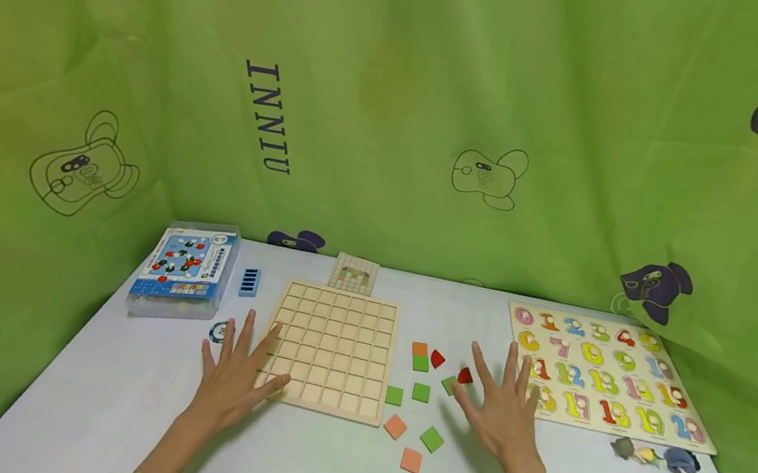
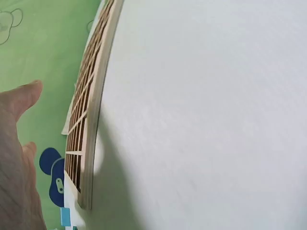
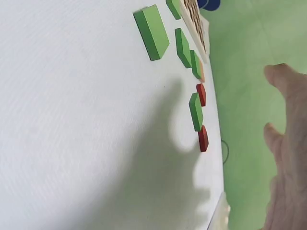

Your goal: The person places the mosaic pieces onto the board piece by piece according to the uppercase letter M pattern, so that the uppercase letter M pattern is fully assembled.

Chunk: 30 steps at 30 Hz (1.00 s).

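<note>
I am looking at the wooden grid board point(image 1: 332, 351), which is lying flat near the middle of the white table point(image 1: 322, 472), all its square cells showing bare wood. Loose tiles are lying scattered at its 3 to 5 o'clock: an orange tile point(image 1: 394, 426) just off the board's near right corner, a green tile point(image 1: 431, 439) beside it, another orange tile point(image 1: 411, 460) nearest me, and two red pieces point(image 1: 437, 358) further back. My left hand point(image 1: 235, 374) is resting with fingers spread and straight, holding nothing, its fingertips overlapping the board's near left corner at about 7 o'clock. My right hand point(image 1: 499, 407) is hovering flat, fingers splayed and empty, at the board's 3 o'clock, its fingertips close to a green tile point(image 3: 195, 111) and a red piece point(image 3: 203, 138). As I judge it, doing this well means keeping the left hand steadying the board so it is not sliding, and pinching one tile by its edges rather than pressing on its face. A pattern card point(image 1: 354, 273) is lying at the board's 12 o'clock, a blue game box point(image 1: 185, 267) at 10 o'clock, and a number puzzle point(image 1: 606, 375) far out at 3 o'clock.
</note>
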### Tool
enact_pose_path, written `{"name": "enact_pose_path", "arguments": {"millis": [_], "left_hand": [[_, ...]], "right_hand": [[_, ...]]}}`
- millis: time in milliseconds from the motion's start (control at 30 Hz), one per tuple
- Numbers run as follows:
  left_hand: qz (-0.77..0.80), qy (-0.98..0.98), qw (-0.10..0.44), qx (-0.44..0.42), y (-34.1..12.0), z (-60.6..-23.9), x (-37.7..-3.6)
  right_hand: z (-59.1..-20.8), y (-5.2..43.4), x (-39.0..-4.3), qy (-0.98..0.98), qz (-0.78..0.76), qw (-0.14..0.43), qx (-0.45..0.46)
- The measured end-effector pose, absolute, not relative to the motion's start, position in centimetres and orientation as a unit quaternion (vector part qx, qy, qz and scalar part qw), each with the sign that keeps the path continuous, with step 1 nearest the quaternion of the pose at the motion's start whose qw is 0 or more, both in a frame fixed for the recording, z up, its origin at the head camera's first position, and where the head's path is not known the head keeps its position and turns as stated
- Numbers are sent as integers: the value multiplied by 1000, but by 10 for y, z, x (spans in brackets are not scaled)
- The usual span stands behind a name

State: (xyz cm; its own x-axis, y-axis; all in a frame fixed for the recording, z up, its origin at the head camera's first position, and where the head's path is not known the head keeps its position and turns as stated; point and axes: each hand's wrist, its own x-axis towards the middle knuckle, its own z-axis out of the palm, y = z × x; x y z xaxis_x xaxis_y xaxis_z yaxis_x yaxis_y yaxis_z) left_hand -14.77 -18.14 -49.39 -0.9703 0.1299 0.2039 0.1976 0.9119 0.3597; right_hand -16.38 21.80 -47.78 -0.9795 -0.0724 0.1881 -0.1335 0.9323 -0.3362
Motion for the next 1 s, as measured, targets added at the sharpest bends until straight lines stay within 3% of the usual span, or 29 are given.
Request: {"name": "enact_pose_path", "arguments": {"millis": [333, 600, 1000], "left_hand": [[-227, -960, 95, -132, -186, -496, -141], [-288, -942, 55, -165, -198, -496, -145], [-315, -921, 37, -226, -211, -496, -159]], "right_hand": [[-484, 230, -163, -954, 260, 131, 68], [-484, 237, -166, -909, 387, 144, 48], [-492, 244, -169, -837, 538, 97, 6]]}}
